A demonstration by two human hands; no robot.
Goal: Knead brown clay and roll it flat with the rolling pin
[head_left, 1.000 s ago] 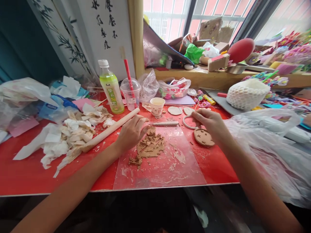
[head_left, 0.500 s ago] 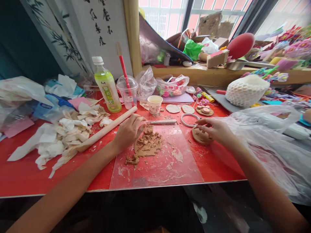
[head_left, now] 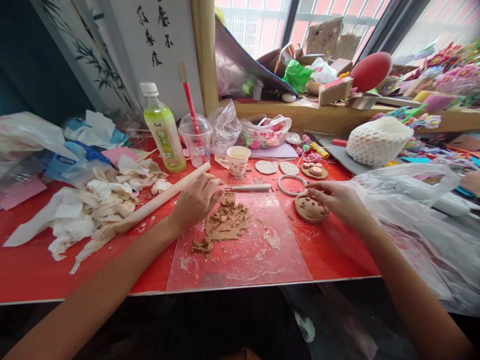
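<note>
My left hand (head_left: 197,201) rests with loosely bent fingers and thumb apart, beside the thin tip of a clay tool (head_left: 252,187) lying on the table. It seems to hold nothing. Just below its fingers, a rough slab of brown clay (head_left: 227,224) with crumbs spreads over a clear plastic sheet (head_left: 262,265). My right hand (head_left: 339,200) hovers at the right edge of a round clay disc (head_left: 309,210) marked with small dents and lines. Its fingers are stretched forward and no object shows in them. Behind the disc lies a pale ring (head_left: 292,176).
A rolling pin (head_left: 165,200) lies left of my left hand, beside crumpled tissues (head_left: 108,200). Behind stand a paper cup (head_left: 237,164), a drink bottle (head_left: 165,135) and a plastic cup with a brush (head_left: 195,142). Pale discs (head_left: 266,167) lie behind; a clear bag (head_left: 408,215) covers the right.
My right hand has drawn back slightly to the right, uncovering more of the marked clay disc. My left hand stays almost in place; the view has shifted a little.
</note>
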